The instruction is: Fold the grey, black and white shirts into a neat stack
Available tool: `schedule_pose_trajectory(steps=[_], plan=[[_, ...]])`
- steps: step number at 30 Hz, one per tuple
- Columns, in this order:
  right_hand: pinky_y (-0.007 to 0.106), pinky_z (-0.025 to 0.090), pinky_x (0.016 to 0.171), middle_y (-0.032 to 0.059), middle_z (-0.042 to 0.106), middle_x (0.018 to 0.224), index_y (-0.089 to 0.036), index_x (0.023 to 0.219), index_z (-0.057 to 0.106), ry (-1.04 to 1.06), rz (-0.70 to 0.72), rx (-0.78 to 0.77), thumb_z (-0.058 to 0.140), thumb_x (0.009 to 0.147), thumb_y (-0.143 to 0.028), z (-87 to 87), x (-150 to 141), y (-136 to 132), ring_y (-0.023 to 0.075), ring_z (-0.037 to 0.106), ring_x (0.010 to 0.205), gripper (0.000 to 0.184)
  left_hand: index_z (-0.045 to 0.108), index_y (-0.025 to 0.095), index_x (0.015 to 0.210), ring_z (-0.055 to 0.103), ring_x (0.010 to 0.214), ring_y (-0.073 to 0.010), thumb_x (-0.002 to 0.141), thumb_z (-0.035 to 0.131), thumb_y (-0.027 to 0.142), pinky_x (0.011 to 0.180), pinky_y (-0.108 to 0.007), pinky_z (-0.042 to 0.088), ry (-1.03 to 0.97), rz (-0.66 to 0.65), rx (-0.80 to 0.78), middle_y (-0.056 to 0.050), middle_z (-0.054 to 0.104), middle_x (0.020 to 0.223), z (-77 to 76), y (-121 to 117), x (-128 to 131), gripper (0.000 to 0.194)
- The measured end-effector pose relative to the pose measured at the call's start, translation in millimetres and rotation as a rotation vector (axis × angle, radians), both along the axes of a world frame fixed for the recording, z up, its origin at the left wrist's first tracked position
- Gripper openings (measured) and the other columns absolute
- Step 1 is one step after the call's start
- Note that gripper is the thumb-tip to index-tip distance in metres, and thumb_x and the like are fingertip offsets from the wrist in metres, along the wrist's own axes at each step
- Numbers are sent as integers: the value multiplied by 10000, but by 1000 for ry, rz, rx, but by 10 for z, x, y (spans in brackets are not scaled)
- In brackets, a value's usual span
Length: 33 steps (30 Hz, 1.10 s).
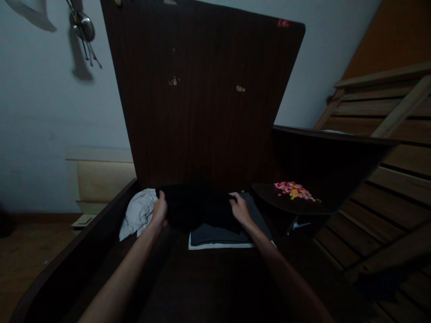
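A black cloth, likely a garment (198,206), is stretched between my two hands above the dark wooden surface (188,282). My left hand (160,210) pinches its left end, with the thumb on top. At the right end, my right hand (239,207) grips the cloth with closed fingers. Below and to the right lies a folded dark grey cloth (218,235), with a white edge (222,246) showing under it. A crumpled light grey cloth (139,213) rests just left of my left hand. The black cloth's exact kind is too dark to tell.
A tall dark wooden panel (205,103) stands behind the surface. On the right, a shelf (303,207) bears a pile of small pink and yellow pieces (294,190). A raised side board (84,237) runs along the left. Wooden slats (400,184) stand at the far right.
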State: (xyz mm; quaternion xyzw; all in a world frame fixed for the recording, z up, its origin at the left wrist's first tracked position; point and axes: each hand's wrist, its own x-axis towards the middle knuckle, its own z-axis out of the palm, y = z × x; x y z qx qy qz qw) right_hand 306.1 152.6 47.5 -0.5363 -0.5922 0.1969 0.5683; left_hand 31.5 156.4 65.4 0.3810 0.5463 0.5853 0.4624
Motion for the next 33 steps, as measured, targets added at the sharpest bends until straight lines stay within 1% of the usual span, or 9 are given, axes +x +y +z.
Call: schedule_pose_trajectory(steps=[3, 6, 12, 17, 21, 23, 25, 29, 33], plan=[[312, 476, 717, 37, 703, 800, -218, 802, 653, -16, -1, -31, 502, 754, -368, 96, 249, 153, 212, 631, 788, 219, 690, 136, 789, 705, 719, -262, 790, 540, 618, 596, -311, 538, 130, 29, -53, -110, 715, 683, 126, -3, -273, 505], [304, 462, 674, 45, 709, 771, -193, 770, 681, -123, 45, -80, 542, 756, -454, 263, 459, 197, 214, 624, 743, 296, 693, 154, 726, 689, 780, -303, 668, 654, 535, 619, -318, 517, 485, 128, 74, -91, 718, 700, 256, -50, -524, 387], [307, 452, 618, 40, 692, 690, -168, 695, 716, -249, 259, -260, 732, 626, -500, 486, 714, 97, 209, 606, 659, 340, 711, 199, 761, 673, 857, -274, 577, 568, 258, 818, -337, 513, 974, 156, 313, -75, 719, 856, 240, -72, -966, 241], [379, 503, 796, 64, 729, 853, -190, 791, 753, -278, 438, -426, 853, 476, -402, 204, 696, 47, 251, 646, 833, 393, 698, 191, 905, 631, 1077, -281, 650, 519, 284, 989, -384, 459, 923, 74, 258, -100, 710, 1079, -155, -39, -1042, 325], [428, 466, 942, 75, 699, 1030, -194, 944, 746, -329, 459, -418, 898, 369, -369, -140, 597, -13, 267, 627, 991, 621, 579, 174, 1260, 558, 1214, -303, 655, 594, 366, 1047, -436, 415, 897, -195, 241, -124, 606, 1317, -532, -114, -886, 635], [431, 456, 961, 79, 686, 1066, -190, 935, 745, -347, 481, -357, 891, 407, -381, -258, 544, -52, 268, 618, 1022, 580, 572, 186, 1265, 520, 1257, -328, 591, 647, 335, 1086, -469, 367, 954, -314, 283, -131, 584, 1345, -693, -143, -778, 694], [429, 460, 947, 81, 699, 1027, -193, 875, 747, -346, 497, -300, 854, 511, -393, -322, 498, -89, 268, 629, 996, 429, 626, 203, 1158, 497, 1279, -338, 588, 633, 291, 1122, -494, 305, 1011, -349, 318, -131, 619, 1296, -808, -146, -682, 577], [435, 477, 896, 88, 732, 942, -207, 882, 733, -301, 308, -188, 787, 626, -357, -285, 441, -120, 282, 656, 932, 302, 624, 205, 958, 614, 1104, -307, 685, 507, 249, 1034, -469, 403, 980, -261, 287, -128, 702, 1065, -810, -107, -602, 300], [402, 491, 828, 81, 736, 928, -203, 923, 711, -333, 124, -68, 676, 735, -360, -19, 414, -107, 261, 673, 860, 247, 581, 195, 898, 648, 866, -266, 751, 441, 296, 844, -395, 502, 791, 0, 241, -84, 684, 844, -521, -63, -640, 226]])
